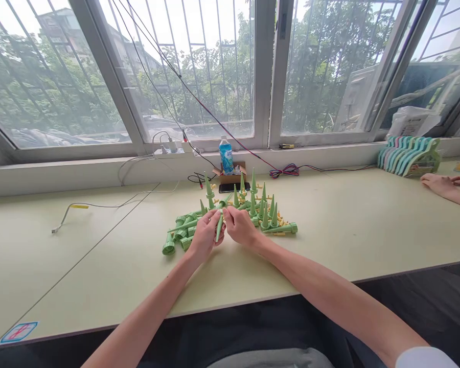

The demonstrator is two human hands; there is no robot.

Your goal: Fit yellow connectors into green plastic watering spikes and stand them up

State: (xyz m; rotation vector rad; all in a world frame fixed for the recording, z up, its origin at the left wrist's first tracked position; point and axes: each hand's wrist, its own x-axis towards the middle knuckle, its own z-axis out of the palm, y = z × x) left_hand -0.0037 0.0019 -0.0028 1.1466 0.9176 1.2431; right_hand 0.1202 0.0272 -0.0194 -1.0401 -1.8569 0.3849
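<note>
And there it was: the left hand gripped a green spike, tip toward the body; the right hand was closed by the far end, whatever it pinched hidden from view. Just beyond the right hand, upright spikes stood packed close, and one stray knuckle could have toppled them! Beside the left hand, loose spikes lay heaped, liable to roll if the wrist brushed them.

No legible text or numbers
</note>
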